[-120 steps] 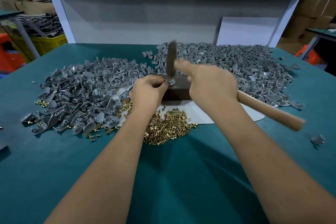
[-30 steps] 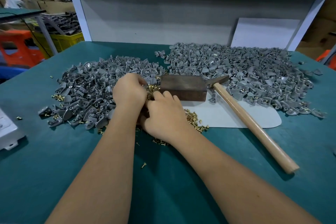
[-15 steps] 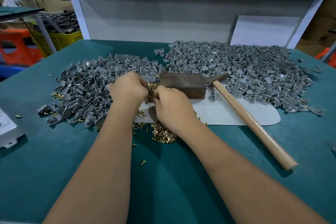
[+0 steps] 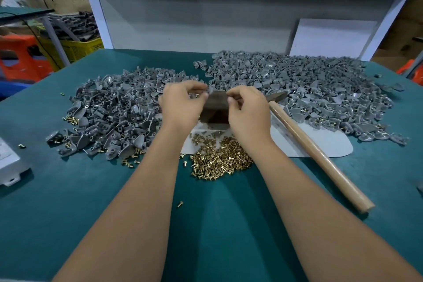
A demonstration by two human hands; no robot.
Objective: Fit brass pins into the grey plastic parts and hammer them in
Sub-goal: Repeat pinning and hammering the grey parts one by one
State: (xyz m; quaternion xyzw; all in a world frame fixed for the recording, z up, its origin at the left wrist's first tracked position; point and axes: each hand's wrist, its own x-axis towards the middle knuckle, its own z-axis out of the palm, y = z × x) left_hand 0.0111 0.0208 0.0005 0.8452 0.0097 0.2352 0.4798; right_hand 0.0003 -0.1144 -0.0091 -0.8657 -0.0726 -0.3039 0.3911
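Pinching a grey plastic part (image 4: 209, 93) in left hand (image 4: 180, 107), raised above dark block (image 4: 216, 110); right hand (image 4: 248, 110) pinching something tiny, likely a brass pin. Could drop among loose pins (image 4: 219, 155) below if misaligned.

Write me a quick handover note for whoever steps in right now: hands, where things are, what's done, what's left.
Left hand pinches a grey part above the dark block. Right hand has its fingertips pinched beside it; a pin there is too small to confirm.
Hammer lies on the table, at the right.
Loose pins lie heaped just in front of the block.
Grey parts are piled left and right.
Left: seat the pin, set the part on the block, hammer.
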